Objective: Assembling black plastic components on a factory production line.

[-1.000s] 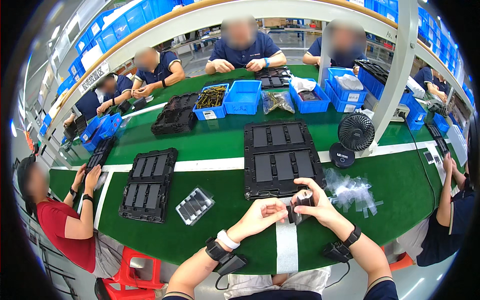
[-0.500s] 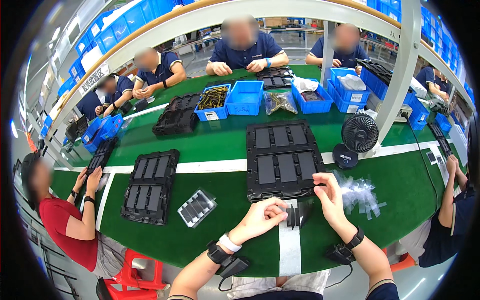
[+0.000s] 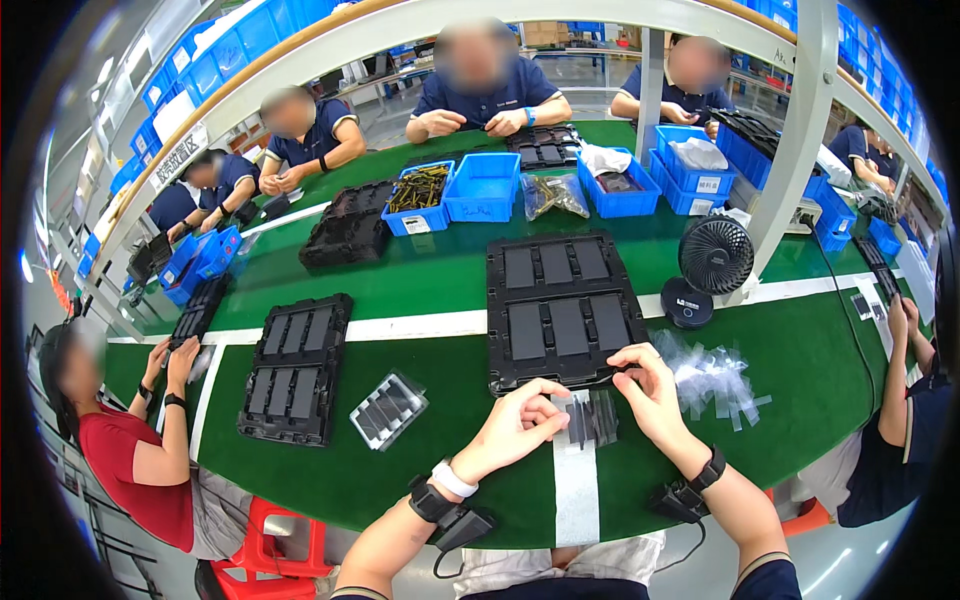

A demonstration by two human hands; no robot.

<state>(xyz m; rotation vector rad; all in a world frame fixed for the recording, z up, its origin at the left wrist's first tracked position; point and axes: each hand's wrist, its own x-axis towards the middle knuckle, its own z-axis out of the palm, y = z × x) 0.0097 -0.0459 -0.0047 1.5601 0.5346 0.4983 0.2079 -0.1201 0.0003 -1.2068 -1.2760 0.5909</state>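
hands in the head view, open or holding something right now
Left hand: half curled beside the dark strips; grip cannot be told.
Right hand: loosely open by the black tray, nothing visibly held.

A lane of green worktop (image 3: pixel 450 390) runs forward between a black rectangular plastic tray (image 3: pixel 497 345) of dark panels and a similar black tray (image 3: pixel 342 345) at left, a white rectangular card of dark strips (image 3: pixel 388 412) narrowing its near end. The nearer tray blocks the way straight ahead of both hands. At right, a loose heap of clear film strips (image 3: pixel 712 382) and a round black fan (image 3: pixel 712 262) crowd the path; open green lies beyond the heap, short of a thin black cable (image 3: pixel 850 335).
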